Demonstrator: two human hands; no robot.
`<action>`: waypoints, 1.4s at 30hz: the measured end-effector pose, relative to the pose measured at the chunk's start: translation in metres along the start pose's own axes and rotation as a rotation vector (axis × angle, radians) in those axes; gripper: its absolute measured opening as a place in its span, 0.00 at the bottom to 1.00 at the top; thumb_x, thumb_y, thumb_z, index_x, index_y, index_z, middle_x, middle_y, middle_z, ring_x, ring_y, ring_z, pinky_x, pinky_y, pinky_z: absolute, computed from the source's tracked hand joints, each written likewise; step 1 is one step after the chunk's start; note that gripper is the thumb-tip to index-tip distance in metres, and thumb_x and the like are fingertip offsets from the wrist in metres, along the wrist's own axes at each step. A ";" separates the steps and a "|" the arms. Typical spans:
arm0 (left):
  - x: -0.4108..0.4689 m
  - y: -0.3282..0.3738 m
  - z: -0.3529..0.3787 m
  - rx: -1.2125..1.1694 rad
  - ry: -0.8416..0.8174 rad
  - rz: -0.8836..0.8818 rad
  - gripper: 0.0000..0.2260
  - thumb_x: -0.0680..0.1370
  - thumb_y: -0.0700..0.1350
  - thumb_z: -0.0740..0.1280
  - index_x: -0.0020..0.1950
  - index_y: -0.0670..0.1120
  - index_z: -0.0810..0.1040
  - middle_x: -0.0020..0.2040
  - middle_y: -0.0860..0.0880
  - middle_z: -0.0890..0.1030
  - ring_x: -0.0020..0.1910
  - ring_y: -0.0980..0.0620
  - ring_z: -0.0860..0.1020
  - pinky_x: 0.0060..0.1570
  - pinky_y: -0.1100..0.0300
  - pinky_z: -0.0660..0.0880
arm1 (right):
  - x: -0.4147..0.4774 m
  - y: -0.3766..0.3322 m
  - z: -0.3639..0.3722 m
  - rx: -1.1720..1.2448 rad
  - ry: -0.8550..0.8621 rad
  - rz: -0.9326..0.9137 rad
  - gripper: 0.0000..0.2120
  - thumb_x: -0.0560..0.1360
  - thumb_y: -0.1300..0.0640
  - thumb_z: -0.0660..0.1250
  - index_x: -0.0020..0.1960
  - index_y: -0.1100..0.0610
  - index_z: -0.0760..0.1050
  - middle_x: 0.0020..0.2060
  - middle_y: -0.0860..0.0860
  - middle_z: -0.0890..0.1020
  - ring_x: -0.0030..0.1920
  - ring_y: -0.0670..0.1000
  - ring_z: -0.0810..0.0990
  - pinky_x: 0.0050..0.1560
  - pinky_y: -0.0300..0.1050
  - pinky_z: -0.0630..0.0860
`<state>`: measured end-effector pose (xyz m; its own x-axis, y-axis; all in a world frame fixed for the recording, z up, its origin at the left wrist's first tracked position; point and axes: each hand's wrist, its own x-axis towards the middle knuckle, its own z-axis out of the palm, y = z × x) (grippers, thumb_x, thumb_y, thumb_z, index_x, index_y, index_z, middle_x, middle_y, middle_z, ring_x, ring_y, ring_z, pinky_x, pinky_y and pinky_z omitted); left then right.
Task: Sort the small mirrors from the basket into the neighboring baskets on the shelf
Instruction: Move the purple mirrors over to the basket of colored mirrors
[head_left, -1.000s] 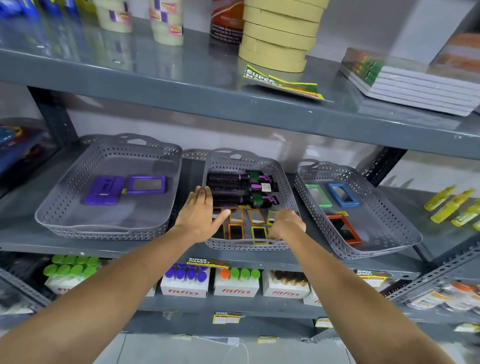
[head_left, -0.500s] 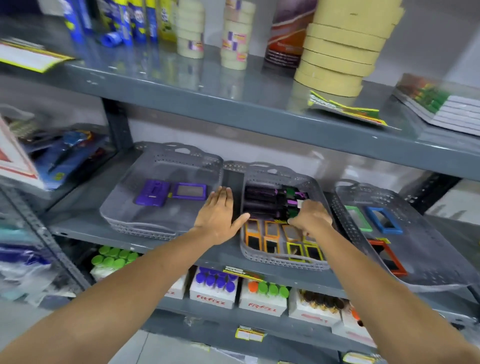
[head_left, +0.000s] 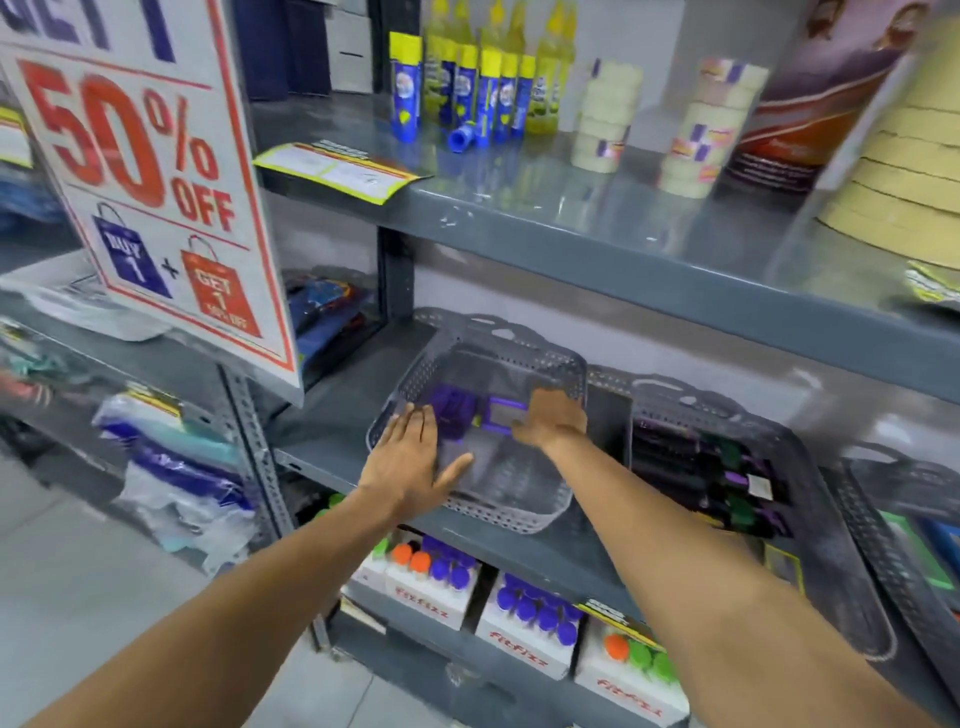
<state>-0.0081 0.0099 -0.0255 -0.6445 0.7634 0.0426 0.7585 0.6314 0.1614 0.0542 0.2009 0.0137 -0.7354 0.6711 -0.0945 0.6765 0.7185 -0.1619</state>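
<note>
Three grey perforated baskets stand side by side on the middle shelf. Both my hands are over the left basket (head_left: 511, 514), which holds a purple block (head_left: 451, 410) and a purple-framed mirror (head_left: 500, 415). My left hand (head_left: 410, 460) lies flat with fingers spread on its front left rim. My right hand (head_left: 551, 422) hovers palm down at the purple mirror's right edge; blur hides whether it holds anything. The middle basket (head_left: 831, 530) contains dark hair brushes (head_left: 696, 467) and a yellow-framed mirror (head_left: 782, 566), partly behind my right forearm.
The right basket (head_left: 883, 545) at the frame edge shows green (head_left: 930, 577) and blue frames. A "50% OFF" sign (head_left: 156, 182) hangs at the left. The upper shelf (head_left: 623, 249) overhangs with bottles and tape rolls. Boxed bottles (head_left: 441, 582) fill the shelf below.
The view swung left. My right hand left the middle basket's mirrors and moved over the left basket. My left hand shifted from between the baskets onto the left basket's front rim.
</note>
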 end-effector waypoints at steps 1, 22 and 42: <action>-0.002 -0.003 0.003 -0.019 0.008 0.006 0.55 0.63 0.74 0.28 0.75 0.36 0.48 0.76 0.38 0.54 0.76 0.44 0.49 0.74 0.54 0.44 | 0.006 -0.003 0.006 -0.002 -0.015 -0.013 0.27 0.69 0.48 0.70 0.63 0.59 0.70 0.60 0.59 0.78 0.61 0.60 0.77 0.58 0.53 0.77; 0.001 -0.007 0.007 0.010 -0.025 0.016 0.51 0.66 0.73 0.30 0.76 0.37 0.47 0.77 0.39 0.52 0.76 0.45 0.48 0.75 0.54 0.43 | 0.045 0.023 0.026 0.150 -0.215 -0.186 0.34 0.62 0.53 0.77 0.64 0.57 0.69 0.58 0.58 0.78 0.58 0.59 0.77 0.56 0.50 0.77; -0.022 0.355 0.043 -0.145 0.029 0.753 0.50 0.66 0.72 0.30 0.75 0.36 0.44 0.77 0.39 0.47 0.75 0.47 0.39 0.72 0.57 0.34 | -0.153 0.370 -0.106 0.201 0.293 0.454 0.25 0.68 0.47 0.73 0.59 0.60 0.73 0.52 0.56 0.82 0.55 0.58 0.81 0.51 0.46 0.75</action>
<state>0.2793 0.2227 -0.0117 0.0375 0.9753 0.2177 0.9750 -0.0835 0.2060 0.4208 0.3835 0.0720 -0.3119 0.9473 0.0735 0.8793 0.3171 -0.3553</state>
